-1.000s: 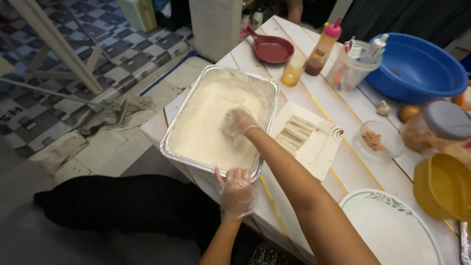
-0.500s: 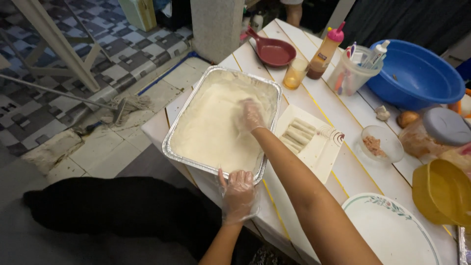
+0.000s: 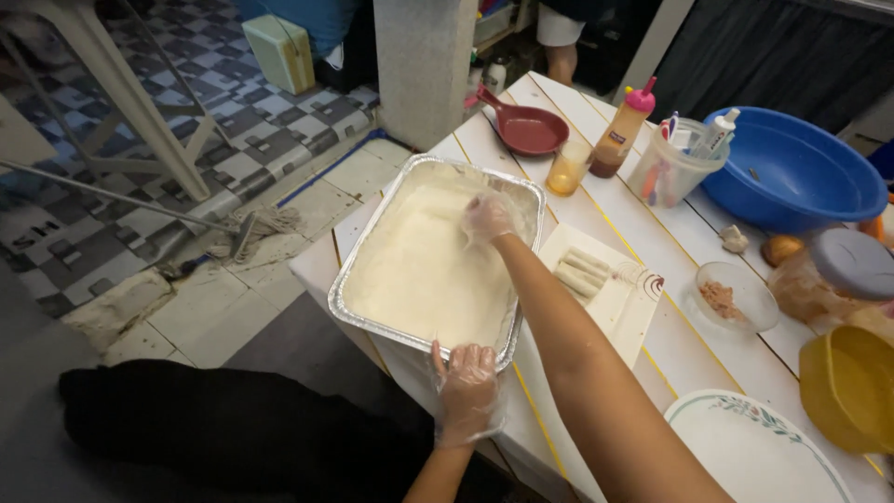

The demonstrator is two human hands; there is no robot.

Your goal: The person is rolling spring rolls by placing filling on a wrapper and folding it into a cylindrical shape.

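Observation:
A rectangular foil tray (image 3: pixel 365 244) full of pale flour stands at the near left end of a white slatted table. My left hand (image 3: pixel 465 391), in a thin clear glove, grips the tray's near rim. My right hand (image 3: pixel 488 217), also gloved, reaches into the far right part of the tray with curled fingers pressed into the flour; whether it holds anything I cannot tell. Beside the tray on the right, a white square plate (image 3: pixel 622 315) carries a few pale rolled pieces (image 3: pixel 579 272).
Further back stand a red pan (image 3: pixel 526 129), a glass of amber liquid (image 3: pixel 568 169), a sauce bottle (image 3: pixel 623 130), a clear cup of utensils (image 3: pixel 670 164) and a blue basin (image 3: pixel 792 172). At right are a small glass bowl (image 3: pixel 736 296), a yellow container (image 3: pixel 849 387) and a patterned plate (image 3: pixel 745 452).
My right hand has slid from the tray's middle toward its far right corner. My left hand keeps its grip on the near rim.

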